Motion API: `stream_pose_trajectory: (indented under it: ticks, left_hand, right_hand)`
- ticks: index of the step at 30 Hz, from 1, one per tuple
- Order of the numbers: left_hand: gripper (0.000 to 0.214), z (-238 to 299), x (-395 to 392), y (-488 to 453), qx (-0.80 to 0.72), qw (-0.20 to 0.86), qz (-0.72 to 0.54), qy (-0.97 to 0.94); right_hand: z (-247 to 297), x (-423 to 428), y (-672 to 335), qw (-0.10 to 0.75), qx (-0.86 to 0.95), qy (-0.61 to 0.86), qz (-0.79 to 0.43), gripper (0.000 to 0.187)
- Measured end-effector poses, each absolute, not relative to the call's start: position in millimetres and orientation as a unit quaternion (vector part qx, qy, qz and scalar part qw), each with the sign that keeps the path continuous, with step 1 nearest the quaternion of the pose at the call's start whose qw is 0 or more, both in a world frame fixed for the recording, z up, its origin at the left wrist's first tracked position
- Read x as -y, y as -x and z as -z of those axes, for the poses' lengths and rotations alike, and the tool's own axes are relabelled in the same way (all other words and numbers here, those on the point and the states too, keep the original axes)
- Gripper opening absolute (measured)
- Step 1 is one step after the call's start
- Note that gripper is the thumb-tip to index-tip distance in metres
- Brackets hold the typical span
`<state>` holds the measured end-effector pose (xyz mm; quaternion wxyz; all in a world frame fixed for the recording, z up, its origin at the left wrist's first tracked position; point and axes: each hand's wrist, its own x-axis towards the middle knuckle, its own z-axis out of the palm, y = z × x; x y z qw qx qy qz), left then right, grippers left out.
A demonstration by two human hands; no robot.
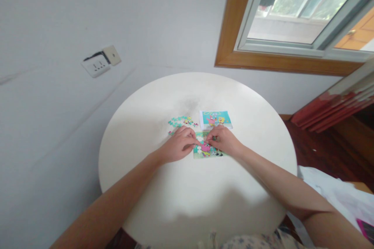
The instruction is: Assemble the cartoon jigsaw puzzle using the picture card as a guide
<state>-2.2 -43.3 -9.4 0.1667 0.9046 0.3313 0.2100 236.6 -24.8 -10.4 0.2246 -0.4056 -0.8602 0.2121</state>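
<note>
A partly assembled jigsaw puzzle [205, 154] with a pink cartoon figure lies on the table between my hands. My left hand [180, 144] is at its left side, index finger stretched onto the pink part and thumb apart from it. My right hand [223, 140] covers the upper right of the puzzle, with thumb and fingertips pinched at its surface. The small puzzle piece in that pinch is mostly hidden. White gaps show in the puzzle's left part. Loose puzzle pieces [177, 121] lie in a group beyond my left hand. A picture card [216, 119] with cartoon figures lies just beyond my right hand.
The round white table [140, 124] stands close to the wall, with a socket [97, 65] at the left. A wood-framed window [226, 46] is at the upper right. Red curtain [318, 113] and a white plastic bag [321, 183] are to the table's right.
</note>
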Motion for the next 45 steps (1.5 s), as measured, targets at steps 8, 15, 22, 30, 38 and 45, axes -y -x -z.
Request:
stream_pose_trajectory:
  ticks: [8, 15, 22, 30, 38, 45]
  left_hand:
    - [0.029, 7.5, 43.9, 1.8, -0.328, 0.166, -0.204, -0.907]
    - [0.031, 8.7, 43.9, 1.0, -0.328, 0.167, -0.208, -0.906]
    - [0.029, 8.1, 43.4, 0.8, -0.330, 0.165, -0.204, -0.907]
    - [0.029, 9.2, 43.8, 2.1, -0.332, 0.159, -0.208, -0.906]
    - [0.032, 8.9, 43.2, 1.4, -0.333, 0.151, -0.203, -0.908]
    - [0.034, 5.5, 45.4, 1.5, -0.325, 0.153, -0.207, -0.910]
  right_hand:
    - [3.8, 24.2, -249.5, 0.181, 0.894, 0.373, -0.170, 0.018]
    - [4.8, 29.7, -243.8, 0.122, 0.898, 0.394, -0.154, 0.020]
    - [13.3, 23.4, -240.5, 0.160, 0.887, 0.378, -0.214, 0.011]
    - [10.5, 26.2, -241.5, 0.164, 0.889, 0.384, -0.190, 0.018]
    - [2.1, 29.6, -241.3, 0.136, 0.910, 0.368, -0.137, 0.014]
    - [0.0, 27.0, -245.4, 0.158, 0.924, 0.338, -0.079, 0.015]
